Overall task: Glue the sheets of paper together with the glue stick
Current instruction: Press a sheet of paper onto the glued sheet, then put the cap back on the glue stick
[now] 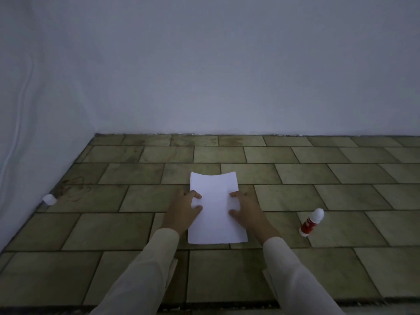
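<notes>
Left hand [183, 210] and right hand [246, 209] press flat, fingers spread, on white paper sheets [216, 214] on the tiled floor [113, 230]; red-and-white glue stick [311, 222] stands right, white cap [49, 199] far left.

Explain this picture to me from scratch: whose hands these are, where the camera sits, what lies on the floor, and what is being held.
There is no machine here. A person wears one camera on the head, looking forward and down, so you see their own two arms in pale sleeves reaching away from you.

The surface is a tiled floor that meets a plain wall. In the middle lies white paper, its far edge curling up a little. The left hand and the right hand press flat on its two sides; neither grips anything. Whether this is one sheet or several stacked cannot be told.

To the right stands a red glue stick, leaning, untouched. Far left, near the wall, lies a small white cap, possibly the glue stick's.
</notes>
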